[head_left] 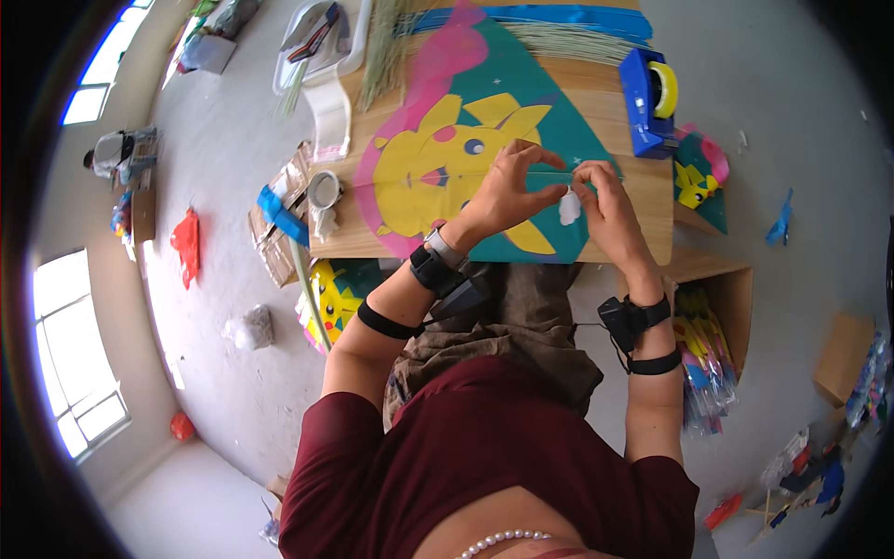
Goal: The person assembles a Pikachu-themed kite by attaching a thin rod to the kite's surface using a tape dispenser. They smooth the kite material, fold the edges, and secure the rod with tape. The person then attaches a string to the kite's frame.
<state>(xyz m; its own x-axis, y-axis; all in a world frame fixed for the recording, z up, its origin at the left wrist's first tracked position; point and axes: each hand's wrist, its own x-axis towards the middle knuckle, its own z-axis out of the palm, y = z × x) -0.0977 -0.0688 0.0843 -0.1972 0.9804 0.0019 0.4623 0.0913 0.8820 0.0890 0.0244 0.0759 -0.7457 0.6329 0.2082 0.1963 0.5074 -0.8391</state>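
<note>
A kite [582, 121] of dark green sheet with a yellow cartoon figure and pink edging lies flat on the table before me. Above its right part, my left hand [507, 189] curves with thumb and forefinger spread apart. Close beside it, my right hand [607, 210] is closed in a pinch at the fingertips. A small white scalloped tag [569, 209] hangs by its upper end at those fingertips. A thin pale line runs across the gap between my hands; whether it is string or a kite rod I cannot tell.
A blue tape dispenser [643, 102] stands at the table's right edge. Thin rods [568, 42] lie along the back. A tape roll [324, 189] sits at left, and a white tray [357, 47] holds tools. Below right, an open carton [736, 298] contains packed kites.
</note>
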